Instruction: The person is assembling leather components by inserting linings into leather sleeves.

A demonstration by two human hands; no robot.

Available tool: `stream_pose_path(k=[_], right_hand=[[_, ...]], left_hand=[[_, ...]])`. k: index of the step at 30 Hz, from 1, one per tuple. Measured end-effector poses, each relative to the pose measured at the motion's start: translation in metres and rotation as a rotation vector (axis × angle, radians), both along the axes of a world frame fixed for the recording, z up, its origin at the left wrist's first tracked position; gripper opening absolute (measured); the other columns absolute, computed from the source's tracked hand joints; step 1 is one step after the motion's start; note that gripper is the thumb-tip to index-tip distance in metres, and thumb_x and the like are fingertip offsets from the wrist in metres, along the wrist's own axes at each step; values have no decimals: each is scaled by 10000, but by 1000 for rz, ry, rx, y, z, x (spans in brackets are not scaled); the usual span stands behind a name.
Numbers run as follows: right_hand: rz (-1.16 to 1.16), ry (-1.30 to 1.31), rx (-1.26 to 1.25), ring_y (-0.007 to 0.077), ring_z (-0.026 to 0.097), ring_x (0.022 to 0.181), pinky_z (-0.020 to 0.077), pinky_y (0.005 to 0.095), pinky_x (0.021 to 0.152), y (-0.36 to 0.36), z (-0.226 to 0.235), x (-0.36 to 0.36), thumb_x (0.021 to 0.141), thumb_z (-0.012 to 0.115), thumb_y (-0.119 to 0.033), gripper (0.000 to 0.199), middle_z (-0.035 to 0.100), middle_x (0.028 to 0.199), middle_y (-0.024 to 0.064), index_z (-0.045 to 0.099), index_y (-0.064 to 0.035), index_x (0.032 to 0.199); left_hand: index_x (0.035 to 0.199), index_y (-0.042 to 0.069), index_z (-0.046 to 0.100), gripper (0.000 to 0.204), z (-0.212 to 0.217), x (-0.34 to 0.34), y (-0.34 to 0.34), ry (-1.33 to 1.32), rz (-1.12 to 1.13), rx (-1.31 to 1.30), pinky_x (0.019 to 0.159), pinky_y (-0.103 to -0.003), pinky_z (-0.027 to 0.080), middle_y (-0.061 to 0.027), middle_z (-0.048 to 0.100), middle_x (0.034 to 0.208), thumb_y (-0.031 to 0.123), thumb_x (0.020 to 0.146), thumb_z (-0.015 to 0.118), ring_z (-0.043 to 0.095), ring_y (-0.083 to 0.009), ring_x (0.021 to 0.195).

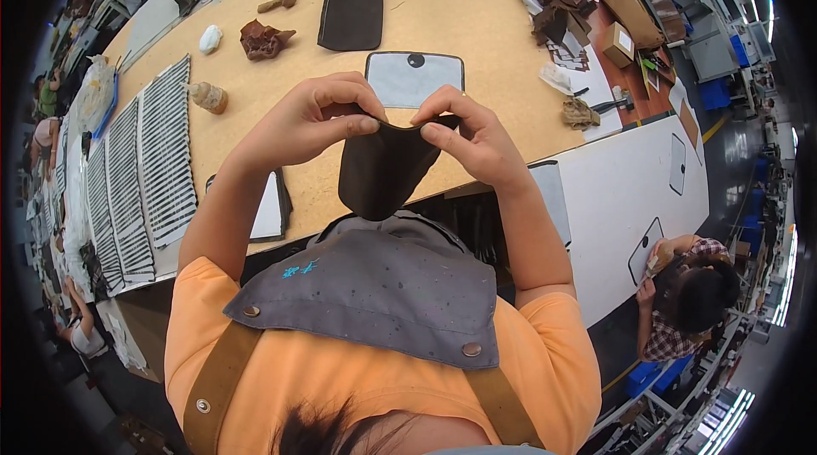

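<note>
A dark brown, flexible panel (383, 170), perhaps leather, hangs between my hands over the table's near edge. My left hand (336, 114) pinches its upper edge between thumb and fingers. On the other side, my right hand (464, 131) pinches the same edge, its fingers bent over the top. The edge sags slightly between the two grips. Just beyond my hands lies a pale grey panel (414, 80) with a black border and a round black spot near its top. Farther back is another flat dark brown panel (351, 16).
Striped strips (166, 148) lie at the left beside a small jar (208, 97). A crumpled brown rag (264, 40) and a white lump (210, 39) sit farther back. Scraps (562, 17) and a cardboard box (619, 45) crowd the right. A co-worker (694, 293) handles a black-bordered panel at lower right.
</note>
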State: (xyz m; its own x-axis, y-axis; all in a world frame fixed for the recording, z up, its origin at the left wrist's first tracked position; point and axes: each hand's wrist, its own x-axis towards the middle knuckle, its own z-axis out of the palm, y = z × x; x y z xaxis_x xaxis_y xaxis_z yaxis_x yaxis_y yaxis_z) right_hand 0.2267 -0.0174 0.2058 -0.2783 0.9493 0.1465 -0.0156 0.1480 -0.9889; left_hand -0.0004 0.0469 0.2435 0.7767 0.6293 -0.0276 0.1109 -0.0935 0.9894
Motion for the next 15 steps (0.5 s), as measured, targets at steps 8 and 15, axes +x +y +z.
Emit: stream_pose_path(k=[8,15], right_hand=[[29,83,10,138,515,865,396,266,791,2,-8,-1,770,684,-95,98,582,818,10,664,-55,857],[-64,-382,376,153,489,919,281,327,912,3,9,-7,768,682,-138,73,596,810,-19,666,-97,827]], left_hand=[[877,5,619,80,4,3,-5,-24,0,111,674,-223,422,-12,534,842,55,816,630,510,-88,770],[851,30,639,88,6,5,-10,104,52,332,647,-264,411,-30,555,802,68,775,664,526,-139,757]])
